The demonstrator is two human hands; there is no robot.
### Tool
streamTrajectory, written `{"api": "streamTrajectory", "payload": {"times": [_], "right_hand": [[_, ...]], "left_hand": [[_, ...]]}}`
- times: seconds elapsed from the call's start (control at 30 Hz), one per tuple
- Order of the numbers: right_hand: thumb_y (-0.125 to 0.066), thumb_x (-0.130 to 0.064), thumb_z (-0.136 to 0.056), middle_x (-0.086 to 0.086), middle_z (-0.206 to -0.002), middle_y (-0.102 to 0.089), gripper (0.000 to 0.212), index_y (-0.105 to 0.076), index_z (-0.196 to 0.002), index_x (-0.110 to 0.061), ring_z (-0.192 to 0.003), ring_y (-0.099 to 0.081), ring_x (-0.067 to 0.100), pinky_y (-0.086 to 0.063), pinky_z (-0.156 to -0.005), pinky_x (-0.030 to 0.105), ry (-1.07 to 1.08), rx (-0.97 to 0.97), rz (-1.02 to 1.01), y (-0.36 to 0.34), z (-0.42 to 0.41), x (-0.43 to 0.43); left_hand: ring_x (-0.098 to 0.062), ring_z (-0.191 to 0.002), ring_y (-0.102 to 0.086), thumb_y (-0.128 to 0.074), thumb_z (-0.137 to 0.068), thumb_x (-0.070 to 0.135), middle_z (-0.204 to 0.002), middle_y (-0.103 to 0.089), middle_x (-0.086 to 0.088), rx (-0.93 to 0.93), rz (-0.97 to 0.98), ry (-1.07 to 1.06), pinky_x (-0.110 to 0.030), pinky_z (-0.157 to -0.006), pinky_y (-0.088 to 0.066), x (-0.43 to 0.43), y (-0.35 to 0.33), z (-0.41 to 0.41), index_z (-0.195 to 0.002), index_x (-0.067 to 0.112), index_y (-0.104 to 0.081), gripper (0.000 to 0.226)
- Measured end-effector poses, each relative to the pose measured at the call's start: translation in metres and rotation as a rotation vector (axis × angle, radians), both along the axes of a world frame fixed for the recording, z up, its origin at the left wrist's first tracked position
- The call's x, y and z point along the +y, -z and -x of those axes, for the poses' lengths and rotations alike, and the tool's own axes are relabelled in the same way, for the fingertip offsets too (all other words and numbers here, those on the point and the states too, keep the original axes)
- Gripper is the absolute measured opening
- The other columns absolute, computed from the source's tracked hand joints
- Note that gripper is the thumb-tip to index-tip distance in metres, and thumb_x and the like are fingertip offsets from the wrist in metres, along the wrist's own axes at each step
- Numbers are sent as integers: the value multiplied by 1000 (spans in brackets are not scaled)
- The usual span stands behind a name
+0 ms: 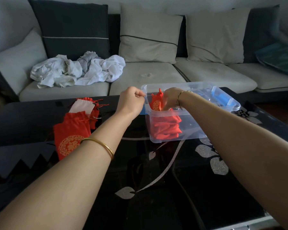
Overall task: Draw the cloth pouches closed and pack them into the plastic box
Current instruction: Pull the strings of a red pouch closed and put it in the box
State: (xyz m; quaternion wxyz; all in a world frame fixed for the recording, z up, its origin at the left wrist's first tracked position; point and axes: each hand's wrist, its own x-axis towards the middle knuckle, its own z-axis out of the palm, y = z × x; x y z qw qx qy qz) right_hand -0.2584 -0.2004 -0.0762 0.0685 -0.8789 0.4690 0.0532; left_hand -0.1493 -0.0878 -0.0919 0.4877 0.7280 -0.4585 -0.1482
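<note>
Both hands are up at the near-left corner of the plastic box [194, 130]. The right hand [170, 99] has its grip closed round the body of a red pouch [156, 102], held upright over the box with its gathered neck on top. The left hand [131, 99] is clenched just beside the rim, thumb against forefinger as if nipping a cord end, though the drawstring is too fine to make out, so what that grip has cannot be told for sure. The step looks like the cinch itself. To do it well, the right hand should anchor the cloth just under the neck while the left pulls straight out and level, so the mouth gathers evenly and not lopsided. Then the pouch should go down flat on the red stack [166, 128] already lying in the box, emblem up and cords tucked inside the wall. More pouches [70, 131] wait in a loose pile on the dark surface [156, 180] to the left, some of them with open mouths.
</note>
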Motion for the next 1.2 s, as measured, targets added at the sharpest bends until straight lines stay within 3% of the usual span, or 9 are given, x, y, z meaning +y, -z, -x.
{"api": "streamTrajectory", "payload": {"times": [0.07,0.2,0.27,0.37,0.47,0.67,0.8,1.03,1.2], "right_hand": [[-70,-21,-81,15,-108,-67,34,-68,-109,-2,-97,-63,26,-51,-86,34,-3,-73,-28,-3,2,-2],[-64,-9,-82,22,-106,-67,27,-69,-107,2,-83,-55,20,-52,-79,33,-24,-185,-204,-4,1,10],[-62,-9,-84,20,-116,-65,29,-68,-110,1,-83,-50,17,-50,-80,33,-36,-167,-177,-2,-2,15],[-60,5,-82,10,-99,-71,27,-71,-105,-3,-78,-57,16,-51,-70,27,10,-285,-117,-9,1,20],[-56,5,-81,7,-98,-72,29,-73,-98,-11,-89,-65,21,-50,-81,28,44,-465,76,-17,1,33],[-48,2,-80,8,-91,-70,27,-70,-89,-12,-89,-66,29,-54,-80,41,-44,-981,42,3,-32,124],[-47,2,-88,7,-88,-64,23,-63,-88,-15,-78,-69,25,-56,-68,35,-71,-879,-294,47,-55,162],[-43,-5,-91,13,-82,-57,16,-57,-86,-9,-67,-58,22,-55,-64,37,116,-753,-612,104,-68,169],[-52,-14,-92,13,-109,-56,45,-42,-135,-7,-93,-61,25,-58,-71,36,163,-762,-628,109,-76,168]], "left_hand": [[-14,-84,-55,-48,-90,7,-88,-55,2,17,0,1,-25,-73,-48,0,0,-1,-91,16,-60,15],[-15,-88,-55,-47,-91,7,-93,-57,-1,19,-9,-8,-28,-76,-49,5,2,-3,-92,15,-60,15],[-14,-87,-54,-47,-92,6,-93,-57,-1,8,-17,-16,-27,-75,-47,11,3,-4,-94,14,-60,15],[-14,-94,-54,-48,-93,6,-107,-60,-4,-53,-31,-58,-24,-77,-43,24,7,-11,-104,9,-62,19],[-21,-108,-56,-48,-91,4,-115,-61,-8,-103,-82,-160,-27,-89,-43,46,26,-31,-108,7,-63,23],[-37,-129,-35,-57,-89,18,-138,-40,-17,-311,-544,-468,-47,-103,-34,107,84,-62,-125,13,-53,37],[-35,-136,-24,-55,-90,18,-147,-28,-16,-444,-642,-429,-50,-104,-30,132,109,-68,-136,18,-38,49],[-29,-121,-39,-55,-89,12,-129,-42,-5,-601,-538,-275,-46,-98,-31,140,110,-76,-120,21,-53,33],[-32,-117,-34,-56,-88,12,-123,-41,-6,-512,-538,-228,-43,-95,-33,148,111,-78,-99,20,-58,14]]}}
